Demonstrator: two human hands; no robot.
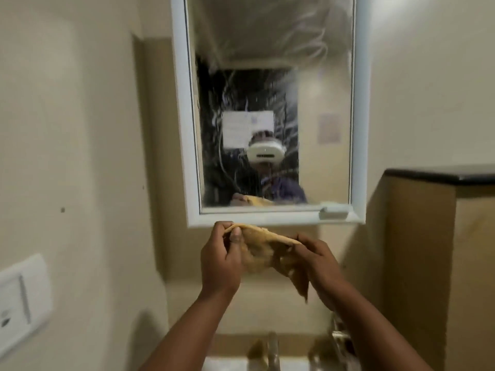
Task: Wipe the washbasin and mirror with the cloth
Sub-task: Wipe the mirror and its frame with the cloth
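A crumpled yellow-brown cloth hangs in the air just below the mirror, stretched between both hands. My left hand pinches its upper left corner. My right hand grips its right side, and a loose end dangles beneath. The mirror in its white frame is on the wall above, its glass streaked with wet smears. Only the top rim of the washbasin shows at the bottom edge, with a blurred metal tap over it.
A white switch plate is on the left wall. A dark-topped ledge juts out at the right, with a tan wall below it. A small white catch sits on the mirror frame's lower right.
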